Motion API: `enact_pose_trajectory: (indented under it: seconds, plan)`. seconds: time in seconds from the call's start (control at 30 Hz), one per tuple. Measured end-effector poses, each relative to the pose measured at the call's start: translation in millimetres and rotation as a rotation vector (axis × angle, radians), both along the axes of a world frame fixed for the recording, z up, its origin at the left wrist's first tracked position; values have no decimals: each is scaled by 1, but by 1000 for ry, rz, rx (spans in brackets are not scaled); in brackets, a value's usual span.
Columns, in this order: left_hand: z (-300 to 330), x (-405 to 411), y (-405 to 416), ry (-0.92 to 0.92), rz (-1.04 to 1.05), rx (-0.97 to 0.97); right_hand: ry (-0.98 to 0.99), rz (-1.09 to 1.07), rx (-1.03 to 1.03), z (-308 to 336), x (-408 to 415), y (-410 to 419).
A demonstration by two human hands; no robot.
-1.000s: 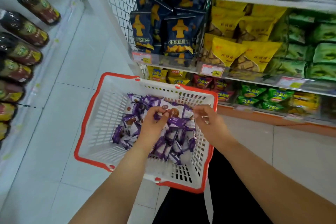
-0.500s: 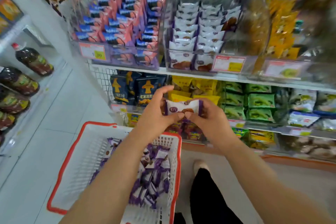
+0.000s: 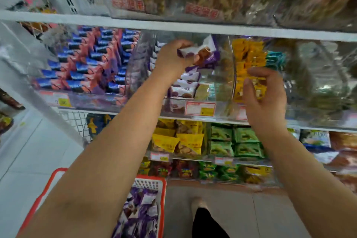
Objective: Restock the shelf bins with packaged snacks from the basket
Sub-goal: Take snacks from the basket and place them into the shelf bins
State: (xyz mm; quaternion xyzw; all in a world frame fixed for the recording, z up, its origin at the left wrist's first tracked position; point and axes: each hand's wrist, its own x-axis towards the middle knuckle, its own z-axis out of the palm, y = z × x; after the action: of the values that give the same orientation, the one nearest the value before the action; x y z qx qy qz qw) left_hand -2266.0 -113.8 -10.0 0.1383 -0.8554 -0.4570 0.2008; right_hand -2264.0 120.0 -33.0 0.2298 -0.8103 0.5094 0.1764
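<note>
A: Item one, centre of frame?
B: Left hand (image 3: 174,58), raised to the clear plastic shelf bin (image 3: 210,83). Fingers curled round a white-and-purple snack packet with a brown biscuit picture (image 3: 201,52), held at the bin's open top, above the row of matching white-and-purple packets (image 3: 185,85) stacked inside.

A: Item two?
B: Right hand (image 3: 264,91), right of centre, just in front of the neighbouring bin of yellow packets (image 3: 247,58). Fingers loosely bent, thumb apart, nothing in it.

A: Stock source?
B: White plastic basket with orange-red rim (image 3: 162,199), lower left of frame, partly hidden behind the left forearm. Purple-and-white packets (image 3: 141,212) heaped inside.

A: Surroundings?
B: Bin of blue-and-pink packets (image 3: 87,63), left of centre. Red-and-white price label (image 3: 200,109) on the target bin's front. Shelf below: yellow bags (image 3: 177,141), green bags (image 3: 233,141). Grey tiled floor (image 3: 25,150), left.
</note>
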Motion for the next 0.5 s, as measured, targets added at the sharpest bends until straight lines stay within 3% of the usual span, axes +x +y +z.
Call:
enact_pose_trajectory:
  seconds: [0.2, 0.33, 0.5]
  plan:
    - [-7, -77, 5, -89, 40, 32, -106, -1, 10, -24, -23, 5]
    - [-17, -98, 3, -168, 60, -57, -18, -9, 112, -32, -23, 2]
    - [-30, -102, -7, -156, 31, -11, 120, -20, 193, -38, -23, 0]
